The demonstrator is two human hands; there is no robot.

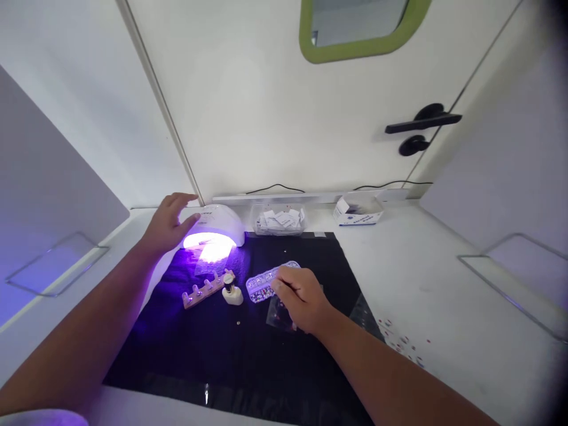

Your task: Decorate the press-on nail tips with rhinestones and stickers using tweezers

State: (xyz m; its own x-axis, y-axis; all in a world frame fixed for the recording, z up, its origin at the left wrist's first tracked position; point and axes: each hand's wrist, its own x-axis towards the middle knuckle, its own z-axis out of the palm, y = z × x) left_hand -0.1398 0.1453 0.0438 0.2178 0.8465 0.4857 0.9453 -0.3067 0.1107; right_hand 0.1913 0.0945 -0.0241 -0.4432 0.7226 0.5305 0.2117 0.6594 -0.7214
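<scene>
While lamp (217, 220) glows, left hand (168, 222) touching; right hand (302, 296) at case (260, 283).

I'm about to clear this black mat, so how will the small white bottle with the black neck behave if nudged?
The bottle looks rigid, so it should slide rather than bend. Standing upright and fairly tall for its base, it might tip if pushed high up. Its rounded body could then roll a little.

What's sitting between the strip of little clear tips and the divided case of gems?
A small white bottle stands there on the black mat, close to the strip, with a narrow bare gap before the case; the head view shows it.
</scene>
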